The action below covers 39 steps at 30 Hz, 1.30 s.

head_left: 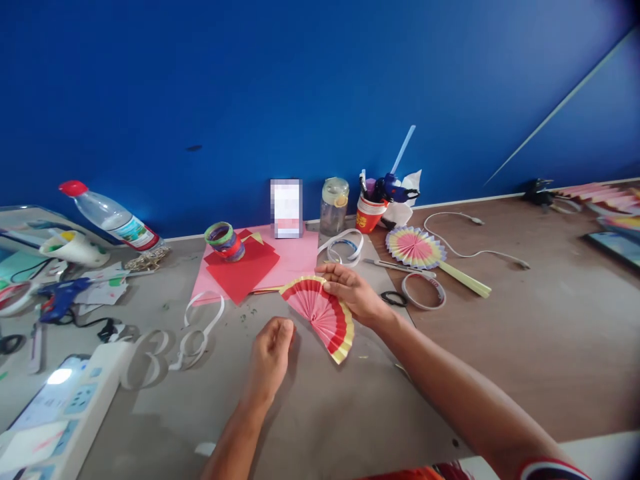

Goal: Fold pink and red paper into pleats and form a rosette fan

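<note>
A pleated half-round paper fan (320,313), pink at the center with a red band and a yellow rim, is in front of me. My right hand (353,290) grips its upper right edge between thumb and fingers. Just left of the fan, apart from it, my left hand (273,353) is closed with the thumb against the curled fingers; whether anything is inside is hidden. Behind the fan lie red paper squares (243,267) on pink paper sheets (305,250). To the right lies a round pleated fan (415,247) with a pale yellow handle (465,279).
A colorful tape roll (223,241), phone (287,208), jar (334,207) and red cup of tools (371,213) line the back. Another tape roll (423,291) lies right. Paper strips (195,337), a power strip (83,407), glue gun (63,297) and leaning bottle (115,220) are left.
</note>
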Motion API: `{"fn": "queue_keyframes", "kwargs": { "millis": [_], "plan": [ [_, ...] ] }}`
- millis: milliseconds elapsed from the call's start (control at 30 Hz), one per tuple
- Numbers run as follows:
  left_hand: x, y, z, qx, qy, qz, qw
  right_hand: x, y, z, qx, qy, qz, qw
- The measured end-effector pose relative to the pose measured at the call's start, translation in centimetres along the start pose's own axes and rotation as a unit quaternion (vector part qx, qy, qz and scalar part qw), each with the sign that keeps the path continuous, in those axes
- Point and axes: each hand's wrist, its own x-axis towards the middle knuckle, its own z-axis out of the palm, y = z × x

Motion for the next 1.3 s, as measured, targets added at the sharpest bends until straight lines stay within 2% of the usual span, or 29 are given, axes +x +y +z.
{"fn": "queue_keyframes", "kwargs": {
  "millis": [67, 133, 233, 333, 500, 600, 700, 767, 867, 1000, 1067, 1167, 1300],
  "plan": [
    [0.0, 0.5, 0.4, -0.118, -0.074, -0.066, 0.988, 0.1, -0.1, -0.1, 0.018, -0.007, -0.005, 1.000],
    [0.0, 1.0, 0.9, -0.230, -0.129, -0.109, 0.958, 0.0, 0.0, -0.1, 0.027, -0.023, -0.008, 0.999],
    [-0.2, 1.5, 1.8, -0.328, -0.150, -0.137, 0.923, -0.1, 0.3, 0.2, 0.028, -0.051, -0.002, 0.998],
    [-0.2, 1.3, 2.3, -0.375, -0.141, -0.161, 0.902, -0.2, 0.5, 0.3, 0.003, -0.063, -0.002, 0.998],
    [0.1, 0.9, 2.5, -0.394, -0.054, -0.180, 0.900, 0.0, 1.1, 0.2, -0.058, -0.048, -0.030, 0.997],
    [0.4, 0.3, 2.5, -0.360, -0.018, -0.156, 0.920, 0.0, 1.1, 0.3, -0.032, -0.039, -0.017, 0.999],
    [0.6, -0.5, 2.5, -0.312, 0.013, -0.119, 0.942, -0.3, 0.6, 0.7, 0.009, -0.057, 0.021, 0.998],
    [0.7, -0.9, 2.5, -0.285, 0.019, -0.103, 0.953, -0.6, 0.3, 1.0, 0.012, -0.064, 0.035, 0.997],
    [0.6, -0.7, 2.5, -0.268, -0.003, -0.084, 0.960, -0.8, 0.1, 1.5, -0.020, -0.061, 0.035, 0.997],
    [0.4, 0.6, 2.6, -0.339, -0.047, -0.045, 0.938, -0.9, 0.2, 2.2, -0.051, -0.021, 0.034, 0.998],
    [0.5, 1.0, 2.6, -0.356, -0.054, -0.058, 0.931, -1.0, 0.2, 2.3, -0.055, -0.010, 0.042, 0.998],
    [0.7, 1.1, 2.4, -0.402, -0.046, -0.097, 0.909, -1.1, 0.0, 2.0, -0.038, -0.052, 0.072, 0.995],
    [0.5, 1.2, 2.1, -0.454, -0.100, -0.121, 0.877, -1.2, -0.5, 1.5, 0.027, -0.114, 0.128, 0.985]
  ]
}}
